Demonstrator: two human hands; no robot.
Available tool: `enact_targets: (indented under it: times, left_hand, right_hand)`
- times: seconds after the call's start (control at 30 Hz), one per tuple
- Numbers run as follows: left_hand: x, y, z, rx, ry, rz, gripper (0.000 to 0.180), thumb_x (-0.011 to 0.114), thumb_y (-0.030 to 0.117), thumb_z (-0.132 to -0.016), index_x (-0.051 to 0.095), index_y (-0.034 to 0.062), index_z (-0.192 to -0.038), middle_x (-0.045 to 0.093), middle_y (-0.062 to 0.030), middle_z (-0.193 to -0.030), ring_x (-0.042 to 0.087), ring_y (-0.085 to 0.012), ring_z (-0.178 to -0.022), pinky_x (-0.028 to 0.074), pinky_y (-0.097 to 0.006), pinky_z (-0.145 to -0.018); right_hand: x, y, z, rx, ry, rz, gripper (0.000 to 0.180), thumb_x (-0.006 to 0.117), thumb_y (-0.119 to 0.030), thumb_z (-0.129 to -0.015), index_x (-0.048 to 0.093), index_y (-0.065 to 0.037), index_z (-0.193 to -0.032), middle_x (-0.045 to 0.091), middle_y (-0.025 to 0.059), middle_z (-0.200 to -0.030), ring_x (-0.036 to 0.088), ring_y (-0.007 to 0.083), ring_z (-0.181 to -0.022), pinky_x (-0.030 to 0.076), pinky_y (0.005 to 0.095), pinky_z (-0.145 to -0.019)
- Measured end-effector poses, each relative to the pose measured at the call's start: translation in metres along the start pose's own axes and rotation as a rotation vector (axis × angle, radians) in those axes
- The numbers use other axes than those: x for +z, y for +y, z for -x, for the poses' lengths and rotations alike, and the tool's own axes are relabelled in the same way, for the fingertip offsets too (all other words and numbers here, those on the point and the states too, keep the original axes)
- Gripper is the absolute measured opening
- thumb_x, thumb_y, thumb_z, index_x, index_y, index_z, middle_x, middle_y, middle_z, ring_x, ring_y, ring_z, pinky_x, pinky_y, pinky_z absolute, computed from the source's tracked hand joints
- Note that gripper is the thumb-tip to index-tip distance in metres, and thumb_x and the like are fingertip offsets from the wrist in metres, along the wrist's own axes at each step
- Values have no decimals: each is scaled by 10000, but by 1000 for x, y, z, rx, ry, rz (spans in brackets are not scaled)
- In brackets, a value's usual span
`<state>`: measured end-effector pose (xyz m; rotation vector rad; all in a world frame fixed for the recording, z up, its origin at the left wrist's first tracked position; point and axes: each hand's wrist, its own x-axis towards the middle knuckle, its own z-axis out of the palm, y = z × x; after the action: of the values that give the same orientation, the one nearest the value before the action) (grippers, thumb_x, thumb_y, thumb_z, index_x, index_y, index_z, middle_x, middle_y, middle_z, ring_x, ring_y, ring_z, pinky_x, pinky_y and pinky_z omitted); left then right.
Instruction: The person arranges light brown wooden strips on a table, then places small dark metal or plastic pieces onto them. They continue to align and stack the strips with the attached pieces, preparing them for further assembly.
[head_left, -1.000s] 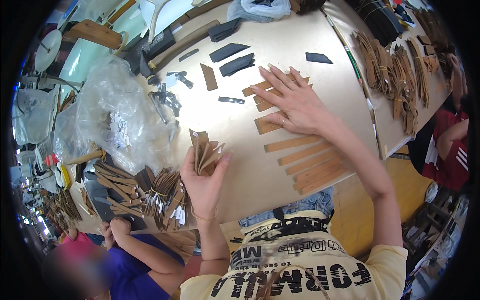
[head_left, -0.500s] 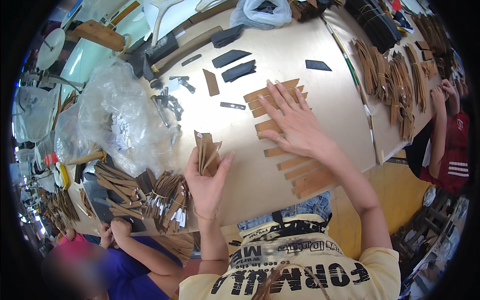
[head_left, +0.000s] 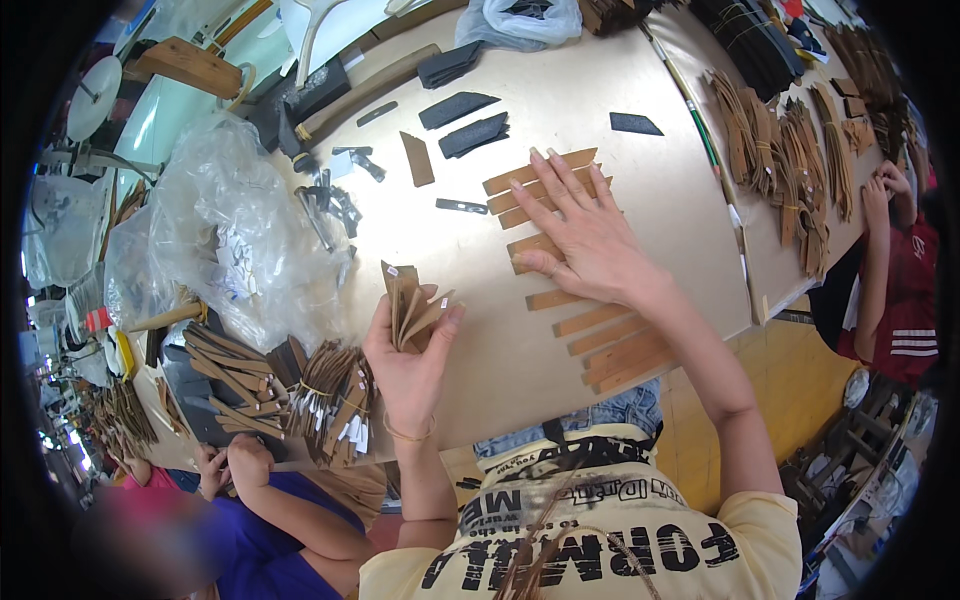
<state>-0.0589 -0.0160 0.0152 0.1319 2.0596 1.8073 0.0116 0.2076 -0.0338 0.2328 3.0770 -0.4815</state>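
Workroom counter (head_left: 690, 250), smooth and beige, set over a yellowish floor (head_left: 760, 375) and bent at its edges by the lens. On its left side lie a crumpled clear plastic bag (head_left: 215, 215) and tied bundles of brown strips with white tags (head_left: 325, 385); toward the far side, a wooden-handled hammer (head_left: 375, 88) and dark slanted pieces (head_left: 457, 110). Bundled brown strips (head_left: 795, 180) occupy the right side, near a co-worker in red (head_left: 905, 290); a second co-worker, in purple (head_left: 280, 530), is at lower left. Left hand (head_left: 408, 372): grip closed, thumb opposed to fingers, clamped on a fanned stack of brown pieces (head_left: 405, 298) above the near part of the counter. Right hand (head_left: 590, 245): grip open, palm down, fingers slightly apart, lying over a row of loose brown strips (head_left: 632, 360), whose ends project at left; nearer strips extend below the wrist.
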Motion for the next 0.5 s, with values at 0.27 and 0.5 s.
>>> enact_targets:
  times: [0.27,0.5]
  left_hand:
    - [-2,-1,-4,-24,-61,-17,275,765,55,-853,629,0,-1086,564,29,-813,480,-27,-615,386,-186,-530]
    - [1,1,2,-171,-174,78,302,802,168,-848,658,8,-1060,607,13,-846,546,-48,-689,432,-199,-596]
  right_hand:
    - [-22,-11,52,19,-154,25,766,359,-669,-958,291,-196,-1557,140,145,-1639,131,319,-1514,107,566,-1206]
    - [-10,-10,57,13,-141,47,752,338,-681,-959,318,-213,-1548,159,137,-1636,165,302,-1508,135,560,-1205]
